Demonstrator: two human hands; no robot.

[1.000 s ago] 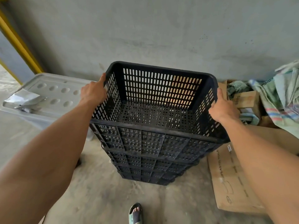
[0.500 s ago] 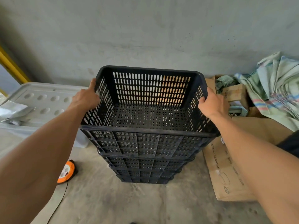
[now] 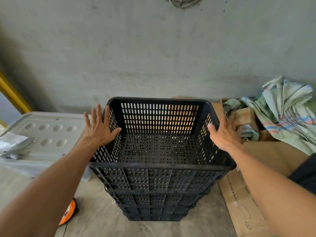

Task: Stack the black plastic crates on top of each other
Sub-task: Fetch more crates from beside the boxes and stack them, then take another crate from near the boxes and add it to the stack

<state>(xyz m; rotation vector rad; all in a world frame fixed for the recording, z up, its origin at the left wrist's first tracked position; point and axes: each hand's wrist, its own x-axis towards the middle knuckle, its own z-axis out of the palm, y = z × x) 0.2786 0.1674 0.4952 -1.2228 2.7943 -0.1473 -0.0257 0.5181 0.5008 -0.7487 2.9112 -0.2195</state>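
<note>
A stack of black slotted plastic crates (image 3: 159, 192) stands on the concrete floor against the grey wall. The top crate (image 3: 159, 120) sits nested on the ones below and is empty inside. My left hand (image 3: 98, 129) hovers at the top crate's left rim with fingers spread, thumb over the rim edge. My right hand (image 3: 224, 134) is at the right rim, palm toward the crate, fingers loose and slightly blurred. Neither hand grips the crate.
A white plastic lid (image 3: 44, 134) with round dimples lies to the left, with a crumpled silver sheet (image 3: 13, 142) on it. A cardboard box (image 3: 242, 199) and folded woven sacks (image 3: 289, 110) crowd the right. An orange round object (image 3: 70, 212) lies on the floor, lower left.
Both hands have let go of the top crate's side rims and opened. The crate has settled onto the stack, and the view has tilted upward.
</note>
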